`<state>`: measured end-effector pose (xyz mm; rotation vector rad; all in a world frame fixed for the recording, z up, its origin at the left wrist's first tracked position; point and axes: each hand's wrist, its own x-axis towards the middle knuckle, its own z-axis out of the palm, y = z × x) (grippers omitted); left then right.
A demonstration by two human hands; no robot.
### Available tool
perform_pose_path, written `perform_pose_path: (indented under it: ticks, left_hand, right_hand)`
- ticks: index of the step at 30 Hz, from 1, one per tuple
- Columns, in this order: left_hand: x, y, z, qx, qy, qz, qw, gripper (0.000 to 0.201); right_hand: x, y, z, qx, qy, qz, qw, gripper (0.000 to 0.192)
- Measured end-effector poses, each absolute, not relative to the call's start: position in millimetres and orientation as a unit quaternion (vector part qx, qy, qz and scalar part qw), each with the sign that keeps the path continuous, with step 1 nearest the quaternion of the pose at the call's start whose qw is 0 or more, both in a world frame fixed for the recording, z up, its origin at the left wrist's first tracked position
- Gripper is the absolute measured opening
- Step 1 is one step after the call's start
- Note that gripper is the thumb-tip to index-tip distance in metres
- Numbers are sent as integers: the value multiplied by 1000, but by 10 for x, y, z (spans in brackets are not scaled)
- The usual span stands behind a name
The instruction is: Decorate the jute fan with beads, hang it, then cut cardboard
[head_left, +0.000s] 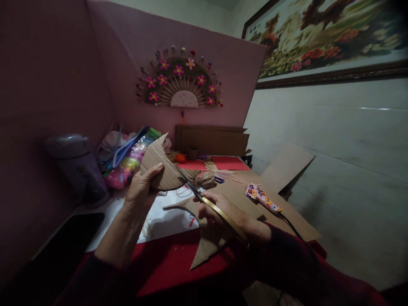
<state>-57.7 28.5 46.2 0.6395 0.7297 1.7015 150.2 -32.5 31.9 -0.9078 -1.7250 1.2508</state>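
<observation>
My left hand (143, 187) grips a curved piece of brown cardboard (157, 163) and holds it up over the table. In my right hand (223, 214) are gold-handled scissors (204, 200), their blades pointing up-left into the cardboard's lower edge. A loose offcut of the same cardboard (207, 242) hangs below my right hand, above the red tablecloth (165, 263).
A patterned glue gun (263, 198) lies on flat cardboard sheets (287, 170) at the right. A ball of twine (205, 179), red paper (228, 162), a bag of coloured craft bits (127, 163) and a grey flask (76, 165) stand behind. A flowered fan decoration (180, 80) hangs on the pink board.
</observation>
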Motion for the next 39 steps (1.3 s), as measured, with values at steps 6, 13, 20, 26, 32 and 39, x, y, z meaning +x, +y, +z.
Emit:
perform_pose_path:
  ticks: [6, 13, 20, 26, 32, 39]
  left_hand:
    - [-549, 278, 469, 270, 308, 728, 549, 24]
    - [-524, 264, 468, 283, 294, 729, 550, 27]
    - [-546, 276, 457, 289, 289, 719, 563, 27]
    - [-537, 281, 468, 296, 296, 726, 546, 24]
    - [-539, 253, 495, 295, 300, 727, 543, 29]
    - [-533, 264, 494, 290, 291, 736, 538, 28]
  right_hand:
    - [1476, -262, 137, -374, -639, 541, 399, 31]
    - [1443, -278, 128, -397, -684, 471, 391, 44]
    - [1455, -292, 169, -402, -691, 464, 382, 46]
    - [1457, -267, 117, -410, -685, 452, 398, 37]
    - [1458, -228, -21, -411, -663, 472, 410, 44]
    - [1514, -211, 60, -406, -681, 496, 355, 49]
